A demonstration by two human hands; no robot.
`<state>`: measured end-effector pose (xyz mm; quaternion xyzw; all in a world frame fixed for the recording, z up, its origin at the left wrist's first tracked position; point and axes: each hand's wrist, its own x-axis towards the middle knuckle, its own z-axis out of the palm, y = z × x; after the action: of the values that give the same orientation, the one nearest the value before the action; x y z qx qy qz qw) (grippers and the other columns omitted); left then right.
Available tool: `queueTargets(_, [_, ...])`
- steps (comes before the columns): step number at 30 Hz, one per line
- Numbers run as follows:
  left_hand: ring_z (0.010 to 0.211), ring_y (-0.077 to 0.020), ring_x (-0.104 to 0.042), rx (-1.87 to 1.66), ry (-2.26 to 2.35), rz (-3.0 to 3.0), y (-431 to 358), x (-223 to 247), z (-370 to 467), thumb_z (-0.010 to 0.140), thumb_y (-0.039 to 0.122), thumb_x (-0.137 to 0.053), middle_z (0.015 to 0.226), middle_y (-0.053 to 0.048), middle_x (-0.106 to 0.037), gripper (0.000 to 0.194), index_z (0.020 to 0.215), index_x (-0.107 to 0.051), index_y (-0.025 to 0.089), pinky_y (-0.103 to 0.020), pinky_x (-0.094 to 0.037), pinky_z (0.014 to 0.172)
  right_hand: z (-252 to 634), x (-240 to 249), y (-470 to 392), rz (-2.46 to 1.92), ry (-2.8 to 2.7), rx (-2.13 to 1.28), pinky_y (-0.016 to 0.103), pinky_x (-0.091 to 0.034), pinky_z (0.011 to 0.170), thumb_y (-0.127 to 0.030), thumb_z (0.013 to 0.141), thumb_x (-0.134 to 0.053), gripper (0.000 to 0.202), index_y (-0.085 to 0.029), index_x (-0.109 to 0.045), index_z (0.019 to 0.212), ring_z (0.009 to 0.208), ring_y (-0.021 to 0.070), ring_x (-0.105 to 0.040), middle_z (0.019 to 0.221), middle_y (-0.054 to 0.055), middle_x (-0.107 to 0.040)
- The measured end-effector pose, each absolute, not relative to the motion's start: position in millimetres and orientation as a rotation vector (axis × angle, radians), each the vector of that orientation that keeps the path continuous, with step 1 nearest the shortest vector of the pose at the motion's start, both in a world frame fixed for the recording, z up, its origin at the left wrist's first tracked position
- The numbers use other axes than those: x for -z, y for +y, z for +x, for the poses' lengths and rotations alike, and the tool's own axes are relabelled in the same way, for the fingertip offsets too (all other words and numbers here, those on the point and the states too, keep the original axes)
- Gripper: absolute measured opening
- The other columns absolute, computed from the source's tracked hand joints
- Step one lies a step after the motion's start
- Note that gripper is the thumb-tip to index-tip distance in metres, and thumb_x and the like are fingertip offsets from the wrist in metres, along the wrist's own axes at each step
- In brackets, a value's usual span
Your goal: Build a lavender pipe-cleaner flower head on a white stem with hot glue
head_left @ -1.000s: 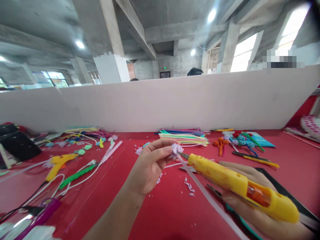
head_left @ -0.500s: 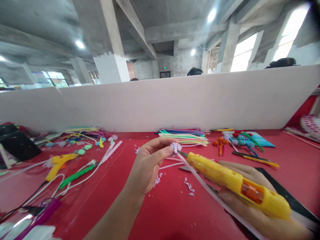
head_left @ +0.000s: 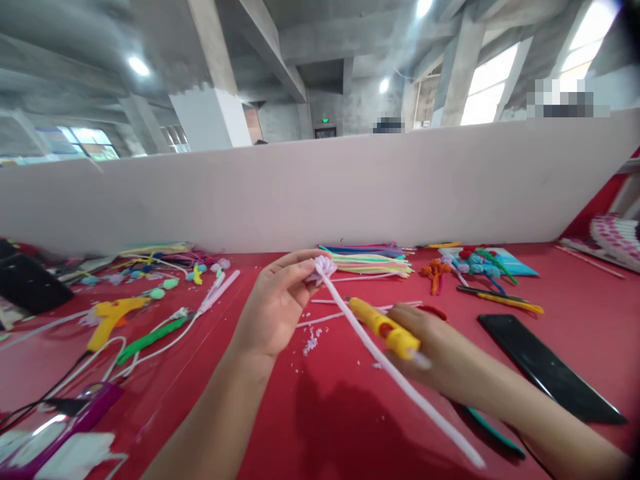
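A small lilac coil of pipe cleaner (head_left: 325, 268) sits pinched between the thumb and fingers of my left hand (head_left: 275, 300). From it a long lilac tail (head_left: 385, 367) slants down to the lower right. My right hand (head_left: 425, 337) is closed around a yellow glue gun (head_left: 373, 319), lower and to the right of the coil. The gun's tip points left and is apart from the coil. A clear glue stick pokes from its rear end. Some of my right fingers are hidden behind the gun and hand.
Behind my hands lies a bundle of coloured pipe cleaners (head_left: 370, 263). To the right are a black phone-like slab (head_left: 547, 367), tweezers (head_left: 500, 300) and an orange pipe-cleaner figure (head_left: 436, 273). A second yellow glue gun (head_left: 113, 320) and a purple power strip (head_left: 83, 427) are on the left. A white partition (head_left: 300, 193) closes the back.
The glue gun has drawn away from the coil, with my right hand turning and moving left. My left hand has shifted left and up with the coil. The black slab shows more fully.
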<state>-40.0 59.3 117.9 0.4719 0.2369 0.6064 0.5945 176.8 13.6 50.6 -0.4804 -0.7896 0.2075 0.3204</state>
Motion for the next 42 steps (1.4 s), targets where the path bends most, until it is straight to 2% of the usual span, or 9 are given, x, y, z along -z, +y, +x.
queueTargets(6, [0.072, -0.0131, -0.061, -1.368, 0.586, 1.153, 60.6, -116.7, -33.8, 0.071, 0.016, -0.065, 0.073, -0.005, -0.069, 0.013, 0.078, -0.076, 0.012, -0.020, -0.052, 0.066, 138.1, -19.1, -1.3, -1.277, -2.522, -0.829, 0.026, -0.044, 0.065, -0.013, 0.074, -0.059, 0.015, -0.016, -0.058, 0.088, 0.073, 0.0165, -0.057, 0.088, 0.006, -0.061])
queueTargets(11, [0.074, -0.0125, -0.061, -1.299, 0.608, 1.252, 62.9, -114.8, -33.8, 0.072, 0.017, -0.065, 0.078, -0.004, -0.070, 0.013, 0.079, -0.076, 0.013, -0.019, -0.050, 0.067, 149.4, -10.8, 13.8, -1.286, -2.478, -0.653, 0.024, -0.045, 0.067, -0.033, 0.071, -0.070, 0.026, -0.019, -0.063, 0.091, 0.076, 0.0159, -0.059, 0.093, 0.004, -0.064])
queueTargets(17, [0.076, -0.0116, -0.061, -1.215, 0.641, 1.281, 67.4, -110.3, -33.2, 0.074, 0.016, -0.065, 0.079, -0.004, -0.071, 0.013, 0.081, -0.076, 0.013, -0.018, -0.049, 0.071, 188.1, -1.8, 68.3, -1.539, -2.283, -0.425, 0.027, -0.044, 0.067, -0.012, 0.083, -0.052, 0.013, -0.016, -0.064, 0.086, 0.073, 0.0172, -0.061, 0.081, 0.006, -0.067])
queueTargets(20, [0.074, -0.0107, -0.061, -1.159, 0.652, 1.279, 70.0, -106.8, -30.9, 0.074, 0.016, -0.065, 0.080, -0.004, -0.071, 0.014, 0.083, -0.076, 0.013, -0.017, -0.049, 0.068, 186.2, 16.4, 79.8, -1.469, -2.339, -0.379, 0.028, -0.046, 0.080, -0.008, 0.085, -0.051, 0.017, -0.015, -0.065, 0.089, 0.086, 0.0171, -0.062, 0.093, 0.008, -0.067])
queueTargets(23, [0.076, -0.0102, -0.061, -1.122, 0.641, 1.297, 72.5, -102.4, -29.4, 0.076, 0.015, -0.065, 0.082, -0.003, -0.071, 0.014, 0.084, -0.076, 0.014, -0.016, -0.048, 0.069, 176.5, 36.2, 80.9, -1.375, -2.429, -0.353, 0.035, -0.047, 0.088, -0.017, 0.090, -0.053, 0.013, -0.015, -0.064, 0.097, 0.098, 0.0180, -0.060, 0.104, 0.007, -0.064])
queueTargets(28, [0.078, -0.0110, -0.061, -1.082, 0.662, 1.293, 73.5, -98.1, -26.7, 0.076, 0.016, -0.065, 0.083, -0.004, -0.071, 0.014, 0.085, -0.076, 0.013, -0.016, -0.049, 0.071, 169.0, 53.4, 79.8, -1.360, -2.429, -0.378, 0.041, -0.051, 0.085, -0.033, 0.092, -0.054, 0.028, -0.018, -0.057, 0.116, 0.100, 0.0193, -0.060, 0.119, 0.008, -0.058])
queueTargets(31, [0.076, -0.0112, -0.061, -1.074, 0.687, 1.277, 71.5, -98.5, -23.5, 0.074, 0.015, -0.066, 0.082, -0.005, -0.071, 0.013, 0.082, -0.076, 0.014, -0.017, -0.048, 0.070, 173.3, 47.8, 80.5, -1.375, -2.324, -0.439, 0.040, -0.052, 0.083, -0.033, 0.092, -0.055, 0.030, -0.017, -0.056, 0.117, 0.098, 0.0193, -0.061, 0.117, 0.008, -0.059])
queueTargets(35, [0.076, -0.0131, -0.061, -1.004, 0.727, 1.291, 68.2, -99.1, -20.1, 0.071, 0.015, -0.066, 0.081, -0.005, -0.071, 0.014, 0.080, -0.076, 0.015, -0.022, -0.048, 0.071, 184.9, 16.9, 77.7, -1.338, -2.112, -0.557, 0.031, -0.051, 0.071, -0.023, 0.093, -0.048, 0.014, -0.012, -0.058, 0.092, 0.075, 0.0138, -0.061, 0.083, 0.003, -0.064])
queueTargets(42, [0.077, -0.0158, -0.060, -0.754, 0.794, 1.463, 65.4, -92.5, -16.2, 0.070, 0.014, -0.061, 0.088, -0.004, -0.072, 0.025, 0.090, -0.075, 0.020, -0.026, -0.045, 0.072, 195.7, -60.3, 43.4, -1.063, -1.913, -0.822, 0.024, -0.048, 0.065, -0.024, 0.087, -0.051, 0.012, -0.021, -0.045, 0.098, 0.074, 0.0112, -0.061, 0.083, 0.000, -0.062])
